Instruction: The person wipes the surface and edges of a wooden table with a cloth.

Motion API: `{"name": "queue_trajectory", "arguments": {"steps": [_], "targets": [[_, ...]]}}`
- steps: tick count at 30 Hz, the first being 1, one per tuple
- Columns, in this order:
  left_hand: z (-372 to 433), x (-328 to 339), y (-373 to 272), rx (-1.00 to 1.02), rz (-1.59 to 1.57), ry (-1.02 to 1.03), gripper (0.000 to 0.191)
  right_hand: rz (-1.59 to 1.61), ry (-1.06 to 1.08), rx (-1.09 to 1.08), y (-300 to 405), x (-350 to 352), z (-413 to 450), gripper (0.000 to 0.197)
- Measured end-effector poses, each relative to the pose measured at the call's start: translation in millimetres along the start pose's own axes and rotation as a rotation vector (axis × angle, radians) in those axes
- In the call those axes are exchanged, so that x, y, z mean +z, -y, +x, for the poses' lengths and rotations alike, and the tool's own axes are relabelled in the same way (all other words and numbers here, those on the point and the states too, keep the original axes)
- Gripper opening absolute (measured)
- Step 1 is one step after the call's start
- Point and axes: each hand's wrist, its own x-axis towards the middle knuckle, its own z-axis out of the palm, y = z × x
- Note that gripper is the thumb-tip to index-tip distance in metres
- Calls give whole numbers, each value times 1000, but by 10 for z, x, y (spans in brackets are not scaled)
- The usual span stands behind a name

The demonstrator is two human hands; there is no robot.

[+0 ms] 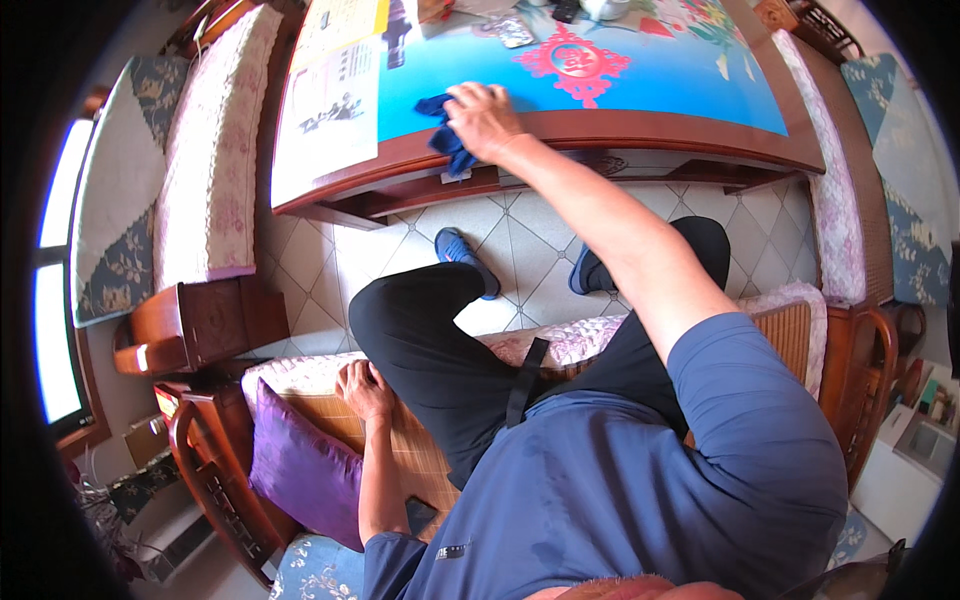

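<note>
My right hand (484, 120) presses a crumpled dark blue cloth (450, 144) against the near edge of a wooden coffee table (637, 126). Part of the cloth hangs over that edge. The table top has a blue printed cover with a red ornament (574, 61), to the right of the hand. My left hand (366, 390) rests on the front edge of the seat, beside my knee, with its fingers curled and no object visible in it. A purple cushion (304, 465) lies next to the left forearm.
Items stand at the table's far side, among them a clear packet (514, 31) and a white pot (606, 7). Padded wooden seats (214, 150) flank the table. A wooden stool or cabinet (202, 326) is at the left. A dark phone (420, 514) lies on the seat mat.
</note>
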Motion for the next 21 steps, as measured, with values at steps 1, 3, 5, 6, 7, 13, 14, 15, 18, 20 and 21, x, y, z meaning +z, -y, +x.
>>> {"name": "queue_trajectory", "arguments": {"steps": [1,3,5,6,7,13,14,15,18,20,21], "targets": [[10,1,-4,-11,7,22,16,-29,-8,38,-296,-90,-91,29],[-31,1,62,3,28,16,17,-78,-13,140,-832,-276,-329,30],[21,14,-27,-9,21,28,17,-165,-25,216,-1517,-492,-686,31],[10,16,6,-9,37,31,18,-175,-41,276,-1758,-598,-871,31],[-2,4,-16,-9,41,24,18,-188,-51,334,-2000,-703,-1069,30],[-3,-105,-104,-19,84,87,20,-312,27,681,-3140,-1248,-2024,31],[3,-81,-111,-6,68,74,21,-359,-6,684,-3348,-1310,-2199,32],[-13,-42,-131,1,50,62,21,-405,-38,680,-3565,-1369,-2363,33],[-176,-256,159,-51,82,-3,22,-431,127,782,-3500,-1157,-2399,38],[109,-18,-186,-1,13,28,20,-515,11,671,-4217,-1517,-2752,37],[222,163,-339,22,-48,-16,20,-675,7,653,-4633,-1808,-2828,37]]}}
